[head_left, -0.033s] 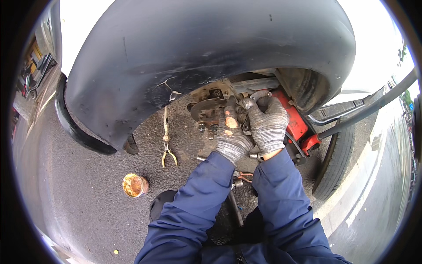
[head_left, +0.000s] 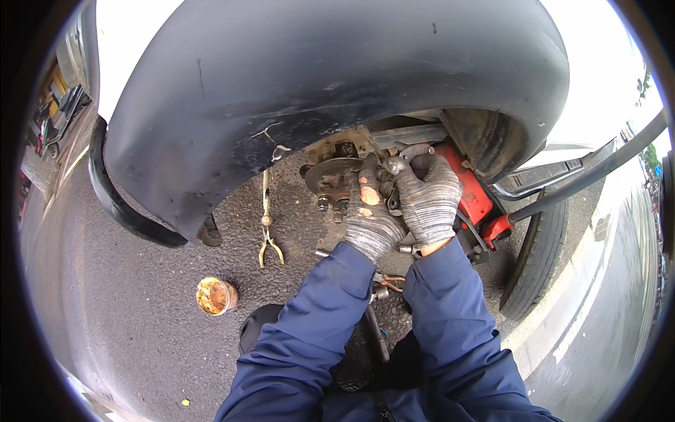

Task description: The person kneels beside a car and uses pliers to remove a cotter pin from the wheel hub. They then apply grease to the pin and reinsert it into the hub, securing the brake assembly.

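Both my hands wear grey striped knit gloves and are close together in the wheel arch, beside a round metal disc point(head_left: 330, 172) on the wheel hub. My left hand point(head_left: 375, 218) has curled fingers, with two worn orange-tan patches on the glove's back. Close against it, my right hand point(head_left: 430, 200) is closed with its thumb near a dirty, rounded metal part point(head_left: 395, 166). Both hands appear to grip this part, though much of it is hidden by the gloves. A short metal cylinder end point(head_left: 417, 150) shows just above the right fingers.
A dark fender point(head_left: 337, 70) arches overhead. Right of my hands stands a red jack point(head_left: 467, 186) with a long handle point(head_left: 598, 172), near a tyre point(head_left: 538, 260). Pliers point(head_left: 268, 243) and an open tub of orange-brown grease point(head_left: 216, 296) are at left. A metal bar point(head_left: 377, 334) lies between my legs.
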`<state>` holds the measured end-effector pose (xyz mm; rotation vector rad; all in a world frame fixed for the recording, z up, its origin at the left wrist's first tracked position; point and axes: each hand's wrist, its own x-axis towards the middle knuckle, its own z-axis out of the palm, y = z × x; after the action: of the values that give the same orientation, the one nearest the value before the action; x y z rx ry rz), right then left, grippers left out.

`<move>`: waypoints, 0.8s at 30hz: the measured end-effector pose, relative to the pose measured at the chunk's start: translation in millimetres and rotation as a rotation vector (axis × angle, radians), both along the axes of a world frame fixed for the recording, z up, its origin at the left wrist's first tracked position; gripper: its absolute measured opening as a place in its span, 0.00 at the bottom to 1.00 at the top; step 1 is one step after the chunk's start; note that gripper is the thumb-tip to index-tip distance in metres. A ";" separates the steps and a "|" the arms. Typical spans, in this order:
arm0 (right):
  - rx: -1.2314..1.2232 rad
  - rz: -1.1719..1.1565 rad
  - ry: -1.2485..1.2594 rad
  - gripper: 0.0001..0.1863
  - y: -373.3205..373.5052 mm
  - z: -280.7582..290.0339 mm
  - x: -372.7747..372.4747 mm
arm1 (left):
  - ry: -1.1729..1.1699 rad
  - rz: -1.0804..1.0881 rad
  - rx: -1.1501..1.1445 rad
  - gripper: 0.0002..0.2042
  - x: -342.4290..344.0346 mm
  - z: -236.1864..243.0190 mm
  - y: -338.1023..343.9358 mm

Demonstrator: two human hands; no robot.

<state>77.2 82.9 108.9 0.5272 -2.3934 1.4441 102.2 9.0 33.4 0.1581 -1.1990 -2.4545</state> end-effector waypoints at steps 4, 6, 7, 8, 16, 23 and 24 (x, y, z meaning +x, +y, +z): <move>0.033 -0.004 0.005 0.21 -1.7 -1.7 -1.3 | 0.007 -0.090 0.187 0.38 5.3 11.8 -1.3; 0.043 0.003 -0.001 0.21 -1.3 -1.3 -1.6 | 0.104 -0.091 0.179 0.31 8.1 16.8 -1.9; 0.046 0.006 -0.007 0.20 -0.6 -0.9 -1.9 | 0.202 -0.099 0.189 0.28 11.9 18.6 -0.9; 0.052 0.016 -0.023 0.20 0.3 -0.3 -2.2 | 0.196 -0.112 0.288 0.26 12.9 21.2 -1.8; -0.051 0.240 -0.237 0.11 12.3 4.0 -11.8 | 0.059 0.122 -0.261 0.17 31.9 33.0 -3.3; -0.019 0.165 -0.103 0.16 21.5 3.7 -19.1 | 0.011 0.242 -0.466 0.38 27.2 13.8 -11.8; 0.010 0.112 -0.044 0.18 21.3 2.2 -20.6 | -0.011 0.266 -0.522 0.37 24.6 10.4 -13.5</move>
<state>56.6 104.1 111.1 0.6470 -2.4415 1.5058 126.8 -4.6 43.7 0.1666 -1.6578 -1.8508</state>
